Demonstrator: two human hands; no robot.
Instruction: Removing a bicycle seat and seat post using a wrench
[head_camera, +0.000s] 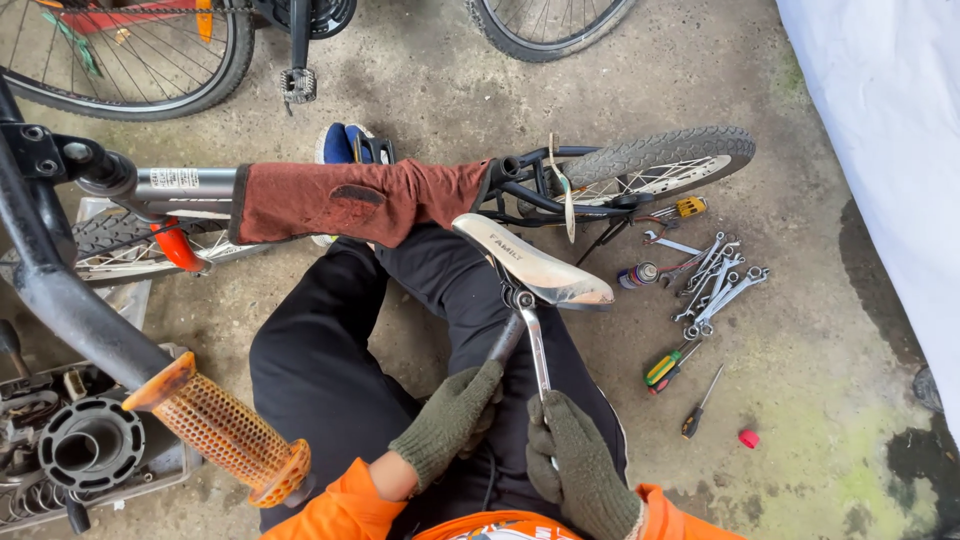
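Olive-green knit gloves cover both hands, low in the head view, over the person's black trousers. The left hand (450, 420) has its grip wrapped around the dark seat post (506, 340), which runs up and away from the fist to the clamp under the white bicycle saddle (530, 265). The right hand (580, 465) has its grip pressed around the handle of a silver wrench (537, 350), whose head sits on the clamp just below the saddle, beyond both fists. Behind the saddle lies a small bicycle frame wrapped in a rust-red cloth (350, 200). On the concrete floor (820, 380) to the right lie spanners (715, 285) and screwdrivers (670, 365).
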